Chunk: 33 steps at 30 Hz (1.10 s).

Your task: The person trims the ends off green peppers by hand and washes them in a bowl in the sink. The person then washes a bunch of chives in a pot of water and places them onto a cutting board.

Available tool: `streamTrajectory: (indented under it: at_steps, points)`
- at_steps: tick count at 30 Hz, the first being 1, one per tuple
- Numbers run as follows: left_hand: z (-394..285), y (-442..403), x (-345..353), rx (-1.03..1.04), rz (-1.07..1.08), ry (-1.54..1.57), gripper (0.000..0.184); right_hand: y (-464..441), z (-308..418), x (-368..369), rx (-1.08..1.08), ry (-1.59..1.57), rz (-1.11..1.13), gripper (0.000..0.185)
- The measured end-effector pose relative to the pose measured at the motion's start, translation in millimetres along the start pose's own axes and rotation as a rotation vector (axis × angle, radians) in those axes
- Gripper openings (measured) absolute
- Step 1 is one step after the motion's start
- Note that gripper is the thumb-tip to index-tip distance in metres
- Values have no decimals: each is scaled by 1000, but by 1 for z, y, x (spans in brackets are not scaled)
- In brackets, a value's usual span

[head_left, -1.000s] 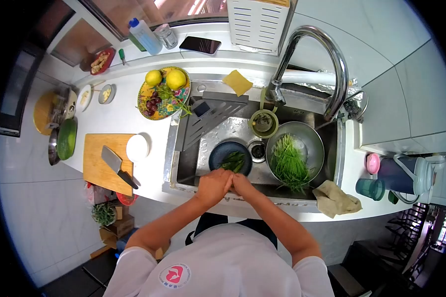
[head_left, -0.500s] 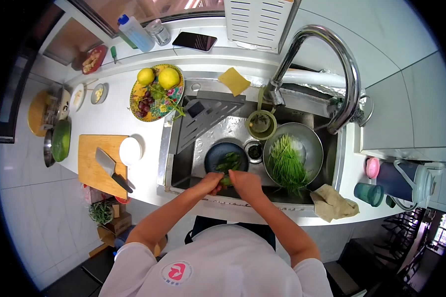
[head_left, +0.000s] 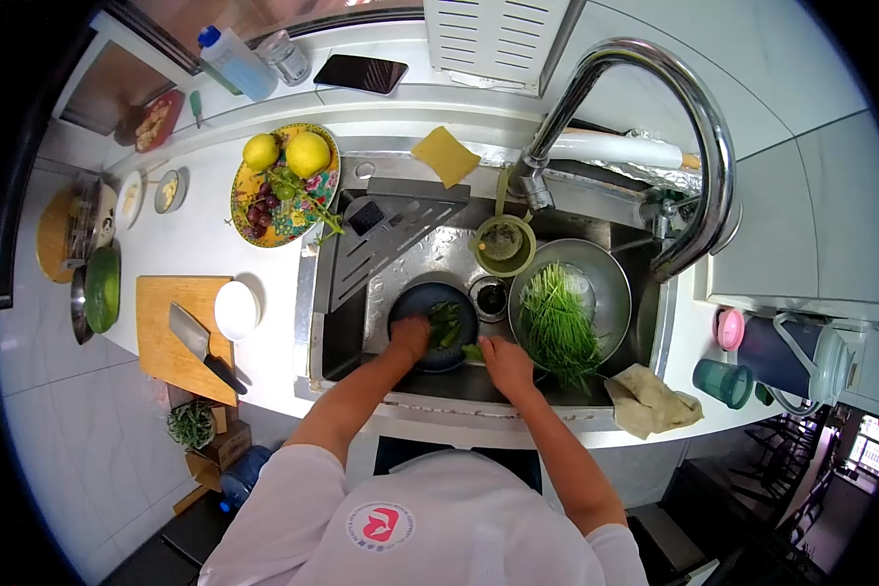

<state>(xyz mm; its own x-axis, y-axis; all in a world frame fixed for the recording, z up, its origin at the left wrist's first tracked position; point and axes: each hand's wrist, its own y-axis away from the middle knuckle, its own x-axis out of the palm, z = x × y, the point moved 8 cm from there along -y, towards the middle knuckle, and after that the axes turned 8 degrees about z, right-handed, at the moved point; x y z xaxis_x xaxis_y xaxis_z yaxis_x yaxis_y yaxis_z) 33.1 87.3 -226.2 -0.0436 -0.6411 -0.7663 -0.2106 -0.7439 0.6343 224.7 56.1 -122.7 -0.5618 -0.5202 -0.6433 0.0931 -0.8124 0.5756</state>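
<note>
A dark blue bowl [head_left: 433, 359] stands in the sink's left part, with dark green vegetable pieces [head_left: 446, 324] in it. My left hand [head_left: 410, 337] reaches over the bowl's left side, beside those pieces; its fingertips point down and are hard to make out. Just right of the bowl, my right hand [head_left: 506, 366] pinches a small green vegetable piece [head_left: 472, 352] that sticks out to the left. Whether it is a pod or a pepper I cannot tell. A metal bowl [head_left: 610, 293] with long green chives [head_left: 560, 327] lies to the right of that hand.
Over the sink arches the faucet [head_left: 698, 127]. A green strainer cup [head_left: 504, 246] and a slotted grey rack [head_left: 386, 234] sit in the sink. On the left counter are a cleaver [head_left: 190, 332] on a cutting board [head_left: 156, 342], a white bowl [head_left: 236, 311] and a fruit plate [head_left: 293, 227]. A cloth [head_left: 654, 400] drapes the front edge.
My hands were together at the bowl's front edge on green pieces. Now they are apart: the left has moved into the bowl, the right sideways with a piece. The view has shifted slightly.
</note>
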Motion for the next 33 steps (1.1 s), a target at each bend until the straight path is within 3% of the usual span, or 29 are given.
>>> streamTrajectory:
  at_steps: [5,14,18,23,25,26,27,28,29,30,31,32,33]
  points:
    - [1,19,-21,105,54,-95,11,-14,11,10,-58,111,-33,41]
    - [16,43,-30,119,-84,88,11,-30,34,28,-129,220,-141,29]
    - [6,26,-22,119,-77,141,16,-38,29,35,-110,209,-130,25]
    - [4,15,-11,49,17,5,22,-18,38,12,-278,102,-315,24]
    - [10,22,-17,58,114,180,33,-9,40,-1,-290,85,-347,24]
    - [12,27,-27,59,105,173,33,-3,40,-10,-298,73,-377,24]
    - [13,35,-34,80,147,376,31,2,40,-17,-303,72,-387,24]
    - [13,43,-43,105,189,577,29,0,33,-16,-250,-80,-258,26]
    - [13,53,-55,110,179,569,29,0,28,-12,-196,-230,-125,28]
    - [11,66,-52,63,346,1103,26,1,28,-12,-202,-230,-138,28]
    - [0,79,-52,14,515,1635,25,-4,23,0,-185,-536,-6,37]
    - [-3,88,-61,27,505,1628,25,-6,22,13,-170,-839,133,46]
    - [-16,99,-71,141,556,1838,26,4,34,5,-180,-837,123,46]
